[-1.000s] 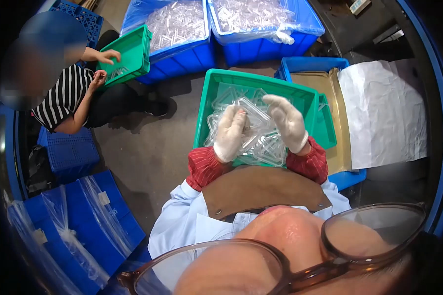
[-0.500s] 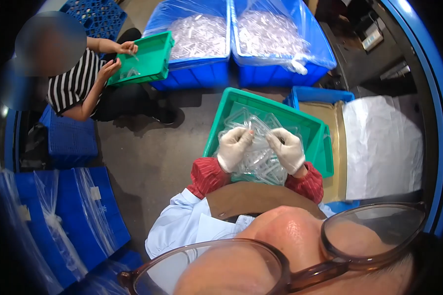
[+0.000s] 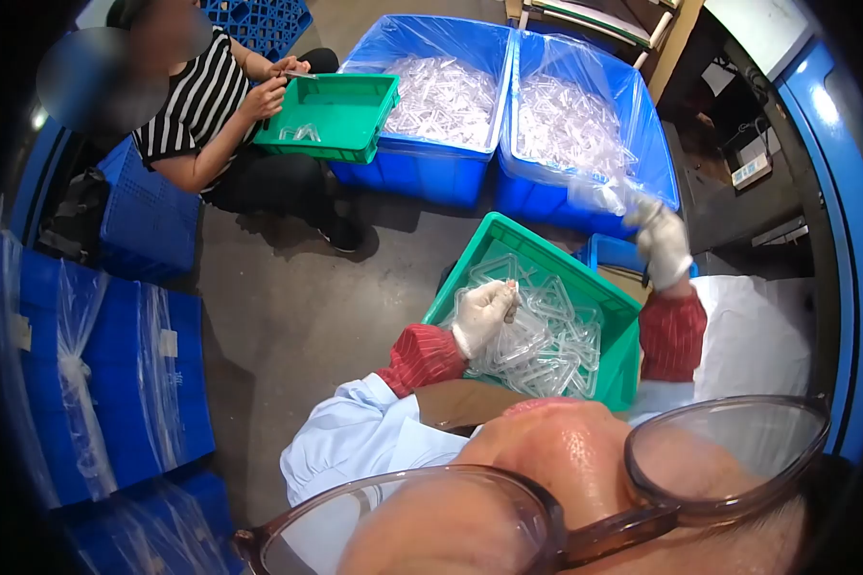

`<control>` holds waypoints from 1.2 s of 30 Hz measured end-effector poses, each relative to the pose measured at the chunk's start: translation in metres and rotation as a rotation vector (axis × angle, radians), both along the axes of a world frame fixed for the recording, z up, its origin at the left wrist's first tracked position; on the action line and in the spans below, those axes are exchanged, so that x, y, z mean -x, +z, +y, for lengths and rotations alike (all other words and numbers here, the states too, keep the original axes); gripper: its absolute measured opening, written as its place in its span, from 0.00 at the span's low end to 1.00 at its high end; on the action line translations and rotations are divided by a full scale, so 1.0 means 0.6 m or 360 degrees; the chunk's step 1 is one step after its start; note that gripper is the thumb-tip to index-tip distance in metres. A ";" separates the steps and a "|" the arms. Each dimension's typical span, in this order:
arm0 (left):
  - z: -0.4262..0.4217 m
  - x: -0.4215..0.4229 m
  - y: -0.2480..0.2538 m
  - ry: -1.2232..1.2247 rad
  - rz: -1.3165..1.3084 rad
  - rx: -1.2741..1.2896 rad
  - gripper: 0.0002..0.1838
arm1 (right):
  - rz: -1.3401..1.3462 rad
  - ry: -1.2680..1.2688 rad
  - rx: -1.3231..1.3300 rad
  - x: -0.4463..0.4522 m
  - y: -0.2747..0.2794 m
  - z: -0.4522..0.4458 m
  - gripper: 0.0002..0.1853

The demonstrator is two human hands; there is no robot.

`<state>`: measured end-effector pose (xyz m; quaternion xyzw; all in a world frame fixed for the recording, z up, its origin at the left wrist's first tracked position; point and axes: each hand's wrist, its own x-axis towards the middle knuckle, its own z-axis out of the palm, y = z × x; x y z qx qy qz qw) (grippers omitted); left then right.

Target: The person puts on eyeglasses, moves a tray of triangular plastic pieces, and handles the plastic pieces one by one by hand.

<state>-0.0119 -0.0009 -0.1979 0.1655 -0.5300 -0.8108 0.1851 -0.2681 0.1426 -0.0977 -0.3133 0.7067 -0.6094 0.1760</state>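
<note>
My left hand [image 3: 484, 318], in a white glove with a bare fingertip showing, is closed over the left part of a green crate [image 3: 460, 272]. Whether a piece is pinched in its fingers I cannot make out. Clear plastic angled pieces [image 3: 547, 335] lie heaped in the crate beside and below it. My right hand [image 3: 662, 247], also gloved, is raised beyond the crate's right side, near the front corner of a blue bin [image 3: 539, 199]. Motion smears its fingers. Close to them is the bunched clear liner [image 3: 604, 196] on the bin's edge.
Another blue bin [image 3: 412, 174] with a liner and clear pieces stands alongside. At the left a seated person in a striped top [image 3: 187, 96] handles something small over a green tray [image 3: 331, 110]. White sheeting [image 3: 758, 335] lies at right; wrapped blue crates [image 3: 115, 383] stand lower left.
My right hand has left my left hand and swung up and right toward the blue bin. My left hand stays over the crate. The view has shifted, so the surroundings appear lower and further right.
</note>
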 end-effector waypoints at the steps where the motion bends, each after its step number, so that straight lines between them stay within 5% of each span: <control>1: 0.001 -0.001 0.003 -0.0015 0.0003 0.0049 0.17 | -0.0125 -0.0167 0.0003 -0.011 0.020 -0.012 0.11; 3: 0.002 0.001 0.006 -0.0002 -0.0009 -0.0025 0.18 | -0.0063 -0.0287 0.0033 -0.048 0.045 -0.033 0.13; 6: -0.001 0.000 0.001 -0.0008 -0.0034 -0.0102 0.17 | 0.0713 0.0451 -0.0315 -0.136 -0.026 -0.027 0.09; 7: 0.000 0.000 -0.003 -0.0007 -0.0027 -0.0113 0.17 | 0.0449 0.0487 -0.0626 -0.171 -0.040 -0.021 0.11; 9: -0.001 0.001 -0.012 -0.0012 -0.0016 -0.0130 0.16 | 0.0571 0.0480 -0.1388 -0.210 -0.059 -0.023 0.19; 14: 0.006 0.003 -0.004 -0.0033 -0.0014 -0.0146 0.13 | 0.0756 0.0438 -0.1621 -0.236 -0.119 -0.011 0.25; 18: 0.004 0.003 -0.004 -0.0049 -0.0026 -0.0183 0.12 | 0.0699 0.0445 -0.1588 -0.242 -0.116 -0.011 0.26; 26: 0.003 -0.004 -0.001 -0.0013 -0.0019 -0.0157 0.12 | 0.0855 0.0134 -0.1255 -0.234 -0.138 0.003 0.10; 31: 0.005 -0.003 -0.004 0.0023 0.0011 -0.0080 0.14 | 0.0463 -0.0134 -0.0906 -0.221 -0.104 0.013 0.10; 36: 0.003 -0.002 -0.012 -0.0017 0.0041 -0.0030 0.12 | -0.0077 -0.0347 -0.0091 -0.227 -0.120 0.019 0.09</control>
